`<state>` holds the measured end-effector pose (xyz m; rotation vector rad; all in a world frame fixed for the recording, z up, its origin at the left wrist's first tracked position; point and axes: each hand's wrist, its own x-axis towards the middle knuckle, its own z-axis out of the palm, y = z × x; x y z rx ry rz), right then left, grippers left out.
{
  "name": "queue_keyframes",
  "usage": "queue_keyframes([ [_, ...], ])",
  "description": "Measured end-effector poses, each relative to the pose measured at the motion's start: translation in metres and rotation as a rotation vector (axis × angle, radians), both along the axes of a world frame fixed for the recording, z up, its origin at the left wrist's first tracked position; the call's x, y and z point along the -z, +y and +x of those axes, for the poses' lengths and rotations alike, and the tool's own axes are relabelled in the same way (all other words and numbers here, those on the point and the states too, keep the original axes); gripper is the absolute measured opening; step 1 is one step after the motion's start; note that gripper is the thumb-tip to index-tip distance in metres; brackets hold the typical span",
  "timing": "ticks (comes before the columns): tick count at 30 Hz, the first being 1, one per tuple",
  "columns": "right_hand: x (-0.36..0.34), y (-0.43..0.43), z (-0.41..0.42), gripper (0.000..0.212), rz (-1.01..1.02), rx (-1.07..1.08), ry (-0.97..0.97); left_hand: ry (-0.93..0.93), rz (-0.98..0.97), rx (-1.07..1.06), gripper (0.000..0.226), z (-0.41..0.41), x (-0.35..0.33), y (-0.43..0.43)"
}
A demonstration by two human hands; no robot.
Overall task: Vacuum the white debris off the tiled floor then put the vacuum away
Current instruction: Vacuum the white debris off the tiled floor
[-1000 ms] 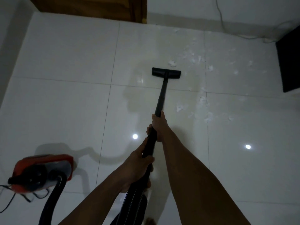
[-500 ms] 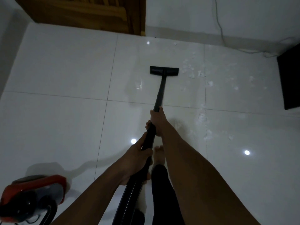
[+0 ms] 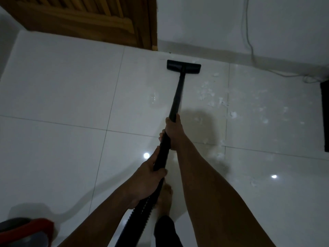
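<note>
On the tiled floor point(image 3: 62, 86), at twelve o'clock near the wall point(image 3: 204, 24), the nozzle point(image 3: 183, 67) lies flat. Its wand point(image 3: 178, 93) runs back to the person. The right hand point(image 3: 173, 132) has its grip clamped round the wand, and the left hand point(image 3: 147, 180) is clamped just behind it, where the ribbed hose point(image 3: 140, 214) begins. White debris point(image 3: 213, 98) lies scattered at two o'clock. The red vacuum point(image 3: 26, 230) sits at seven o'clock, and a wooden door point(image 3: 80, 16) at eleven.

One view only, head-worn, wide-angle. I see it pitched forward and down over the floor point(image 3: 62, 90), facing the wall point(image 3: 204, 24) at its far edge.
</note>
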<state>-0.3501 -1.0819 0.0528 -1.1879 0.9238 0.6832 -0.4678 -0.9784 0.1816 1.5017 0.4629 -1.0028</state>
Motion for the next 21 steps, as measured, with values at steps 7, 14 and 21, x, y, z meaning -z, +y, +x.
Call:
queue_keyframes([
  [7, 0.006, -0.010, 0.055, 0.045, 0.035, -0.018, 0.001, -0.073, 0.037, 0.031, 0.072, 0.055, 0.003, -0.014],
  [14, 0.010, -0.003, 0.071, 0.043, 0.066, 0.005, 0.028, -0.023, 0.089, 0.035, 0.078, 0.073, 0.010, -0.005],
  [21, 0.005, 0.006, 0.073, 0.057, -0.024, 0.001, -0.023, 0.013, 0.096, 0.001, 0.075, 0.073, 0.009, 0.000],
])
